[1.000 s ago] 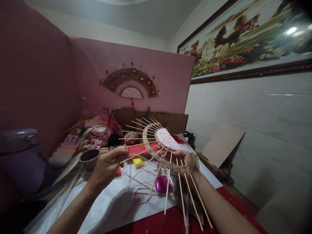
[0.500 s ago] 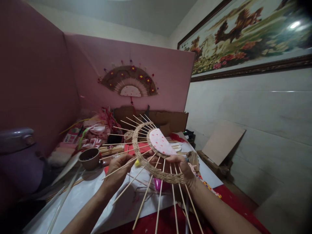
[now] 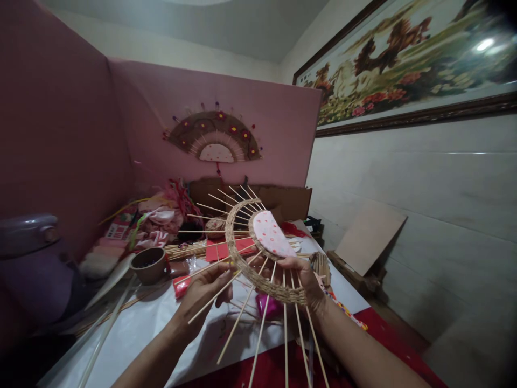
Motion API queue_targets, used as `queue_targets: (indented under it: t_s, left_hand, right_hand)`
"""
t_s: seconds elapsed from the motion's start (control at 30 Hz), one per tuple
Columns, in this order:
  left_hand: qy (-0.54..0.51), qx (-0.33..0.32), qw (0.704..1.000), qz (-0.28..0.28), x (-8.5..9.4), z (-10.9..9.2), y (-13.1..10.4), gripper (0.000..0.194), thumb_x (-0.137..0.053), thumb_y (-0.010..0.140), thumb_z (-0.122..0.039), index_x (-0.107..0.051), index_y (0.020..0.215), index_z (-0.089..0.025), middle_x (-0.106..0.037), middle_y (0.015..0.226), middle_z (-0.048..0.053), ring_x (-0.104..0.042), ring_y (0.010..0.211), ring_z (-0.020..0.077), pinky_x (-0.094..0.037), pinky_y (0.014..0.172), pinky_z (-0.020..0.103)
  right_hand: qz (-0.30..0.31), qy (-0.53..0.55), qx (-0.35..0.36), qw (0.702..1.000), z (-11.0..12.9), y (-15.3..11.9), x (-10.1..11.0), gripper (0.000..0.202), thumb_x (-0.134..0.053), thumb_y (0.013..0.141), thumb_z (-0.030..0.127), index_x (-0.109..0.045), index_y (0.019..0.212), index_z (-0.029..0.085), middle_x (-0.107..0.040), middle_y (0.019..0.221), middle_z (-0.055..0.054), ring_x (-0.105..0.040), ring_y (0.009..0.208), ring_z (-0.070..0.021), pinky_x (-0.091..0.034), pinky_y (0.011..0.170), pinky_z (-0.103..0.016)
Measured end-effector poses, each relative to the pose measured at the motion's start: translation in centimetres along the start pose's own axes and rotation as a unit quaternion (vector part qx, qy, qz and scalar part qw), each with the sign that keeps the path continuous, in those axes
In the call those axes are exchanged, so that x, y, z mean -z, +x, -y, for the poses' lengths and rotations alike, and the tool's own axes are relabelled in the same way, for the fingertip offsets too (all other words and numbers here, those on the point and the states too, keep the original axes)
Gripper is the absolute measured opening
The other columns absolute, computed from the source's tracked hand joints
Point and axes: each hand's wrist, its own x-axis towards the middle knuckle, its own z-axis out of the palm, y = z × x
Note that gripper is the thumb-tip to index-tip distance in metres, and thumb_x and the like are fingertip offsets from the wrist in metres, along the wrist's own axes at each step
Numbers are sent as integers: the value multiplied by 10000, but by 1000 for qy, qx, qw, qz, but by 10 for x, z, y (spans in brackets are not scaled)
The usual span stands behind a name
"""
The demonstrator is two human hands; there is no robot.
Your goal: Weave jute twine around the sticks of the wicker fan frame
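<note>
A half-made fan (image 3: 264, 285) hangs tilted above the table, its thin wooden sticks spreading from a half-round centre (image 3: 269, 234) of white cloth with red dots. Woven twine forms an arc across the sticks. My right hand (image 3: 301, 277) grips the fan by the lower end of the cloth centre, thumb on top and other fingers behind. My left hand (image 3: 212, 288) is closed around a stick near the outer side of the twine arc; some of its fingers are hidden behind the fan.
A brown bowl (image 3: 148, 265) stands at left beside bundled sticks (image 3: 183, 251). Red paper (image 3: 226, 249) and a magenta object (image 3: 269, 306) lie behind and under the fan. A finished fan (image 3: 216, 134) hangs on the pink panel. Cloth scraps (image 3: 155, 221) are heaped at back left.
The fan has shifted slightly right and turned a little. My left hand has moved right along the arc, to a neighbouring stick. My right hand keeps its hold.
</note>
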Motion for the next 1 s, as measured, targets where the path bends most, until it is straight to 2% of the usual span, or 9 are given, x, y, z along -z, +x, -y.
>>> queue_targets:
  t_s: [0.13,0.23,0.33,0.43,0.53,0.63,0.73,0.87,1.0]
  left_hand:
    - [-121,70,988,72,-10,-5,-9,192,-618,761,-337,-592,810,-153,-538,474,-39,-302,315,23,-315,340,155]
    - [-160,100,973,129,-18,-4,-14,189,-582,789,-338,-587,851,-159,-544,503,-30,-346,336,38,-376,370,179]
    - [-110,97,984,100,-19,6,-11,236,-614,758,-371,-609,793,-138,-585,500,0,-464,394,75,-406,435,206]
    - [-32,79,995,55,-15,15,-5,264,-679,697,-367,-630,715,-108,-581,452,3,-488,404,74,-327,410,168]
    - [-54,93,992,59,-19,14,-9,251,-648,728,-372,-627,750,-122,-588,474,-5,-489,409,71,-338,424,168]
    - [-163,171,957,168,-31,9,-22,241,-573,786,-383,-609,807,-146,-607,511,11,-519,409,100,-424,479,237]
    - [-190,214,917,278,-40,8,-32,281,-577,771,-404,-626,830,-134,-641,538,53,-541,401,124,-397,462,237]
    - [-101,199,924,311,-37,11,-36,282,-636,720,-389,-685,782,-118,-601,470,22,-487,387,99,-326,456,209]
    - [-42,219,911,347,-35,3,-39,250,-705,641,-368,-729,727,-134,-582,529,7,-437,434,73,-293,465,202]
  right_hand:
    - [-10,-7,17,1000,5,-2,-4,399,-446,678,224,-627,1034,212,-716,795,-54,-637,867,-280,-520,732,-470]
    - [5,18,32,999,8,-1,-1,436,-443,681,213,-590,1089,167,-708,875,-82,-630,910,-266,-514,751,-454]
    - [20,42,62,997,11,0,3,473,-434,688,201,-548,1140,124,-688,957,-113,-623,936,-256,-507,773,-448]
    - [6,49,97,994,17,1,5,463,-425,704,183,-545,1148,132,-679,985,-115,-620,945,-258,-509,785,-452]
    - [-28,47,141,988,25,0,6,470,-427,704,161,-539,1160,160,-678,994,-103,-618,953,-260,-512,791,-458]
    - [-53,41,184,981,32,0,9,494,-409,719,137,-498,1204,173,-666,1034,-94,-613,975,-245,-506,807,-462]
    - [-60,48,204,976,37,-1,13,514,-374,729,113,-468,1230,172,-656,1062,-90,-606,998,-229,-499,823,-463]
    - [-71,59,209,973,41,-1,12,516,-356,734,104,-468,1232,179,-654,1074,-83,-604,1007,-223,-499,826,-458]
    - [-81,59,212,972,41,-2,7,518,-355,730,101,-474,1229,173,-657,1066,-88,-611,994,-226,-503,817,-458]
